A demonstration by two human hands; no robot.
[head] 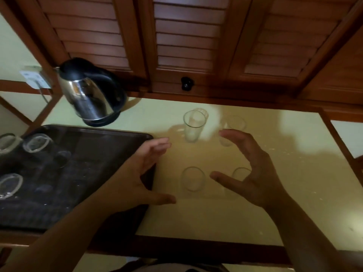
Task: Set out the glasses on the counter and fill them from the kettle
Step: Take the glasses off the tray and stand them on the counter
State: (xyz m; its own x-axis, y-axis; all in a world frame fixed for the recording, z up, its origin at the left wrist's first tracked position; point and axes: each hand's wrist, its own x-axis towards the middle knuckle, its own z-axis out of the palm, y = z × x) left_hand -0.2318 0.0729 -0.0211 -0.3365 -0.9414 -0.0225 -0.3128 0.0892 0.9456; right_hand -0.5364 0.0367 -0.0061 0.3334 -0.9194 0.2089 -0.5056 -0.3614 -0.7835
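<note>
Several clear glasses stand upright on the pale yellow counter (294,173): one at the back (193,125), one behind my right fingers (235,123), one near the front (192,178) and one partly hidden by my right hand (238,171). My left hand (141,173) hovers open over the tray's right edge, left of the front glass. My right hand (253,167) hangs open, fingers spread, above the right pair of glasses. Neither hand holds anything. A steel kettle (89,95) with a black lid and handle sits on its base at the back left.
A dark tray (94,165) on the left carries several more glasses (36,143), lying in blur. Louvred wooden cabinet doors (186,36) with a black knob (186,83) rise behind the counter. A wall socket (34,77) is at far left. The counter's wooden edge runs along the front.
</note>
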